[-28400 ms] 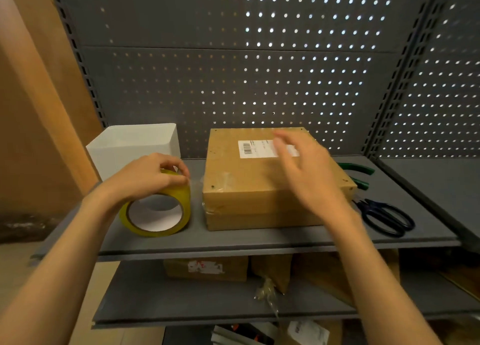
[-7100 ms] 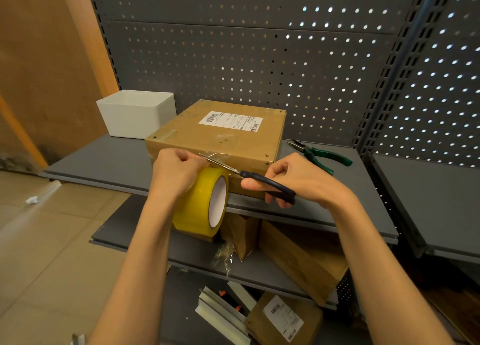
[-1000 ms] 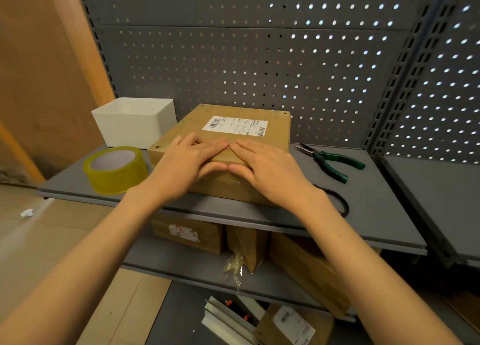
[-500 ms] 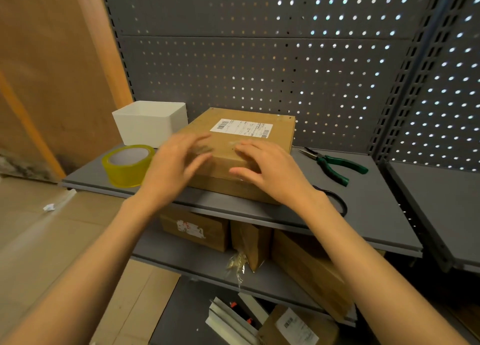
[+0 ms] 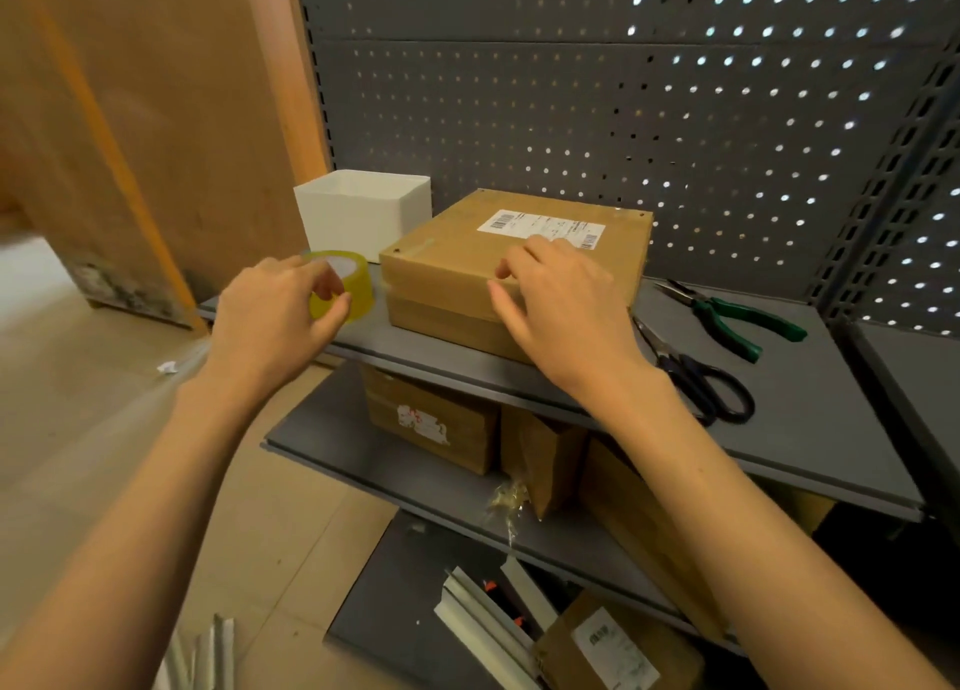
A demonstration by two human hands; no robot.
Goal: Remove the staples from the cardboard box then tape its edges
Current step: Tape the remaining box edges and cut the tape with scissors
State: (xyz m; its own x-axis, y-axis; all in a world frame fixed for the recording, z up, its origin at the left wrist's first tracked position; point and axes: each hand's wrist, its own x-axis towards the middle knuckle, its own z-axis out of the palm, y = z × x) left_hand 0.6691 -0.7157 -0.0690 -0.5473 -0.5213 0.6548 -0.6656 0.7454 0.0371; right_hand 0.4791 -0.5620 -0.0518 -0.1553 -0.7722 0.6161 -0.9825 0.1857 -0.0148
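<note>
We see the cardboard box (image 5: 498, 273) lying flat on the grey metal shelf (image 5: 810, 429), turned at an angle so one corner points toward the near left. A white shipping label (image 5: 540, 227) sits on its lid toward the far side, and clear tape glints along the near left edge.

Our right hand (image 5: 561, 310) rests over the box's near right corner, its fingers (image 5: 511, 263) loosely spread and bent, the tips touching the lid; they grip nothing. Our left hand (image 5: 275, 315) reaches to the roll of yellow tape (image 5: 349, 286), which lies flat on the shelf just left of the box. Its thumb and fingers curl around the near rim of the roll, though we cannot tell whether they have truly closed on it.

Behind the tape stands a white open-topped bin (image 5: 363, 211), near the box's far left side. To the right of the box, black-handled scissors (image 5: 696, 377) lie on the shelf just beside our right wrist, and green-handled pliers (image 5: 727, 315) lie farther right and back. A perforated grey back panel (image 5: 571, 107) rises behind everything. On the lower shelf (image 5: 374, 460) sit more cardboard boxes (image 5: 431, 419), and white strips (image 5: 488, 622) lie below them.
</note>
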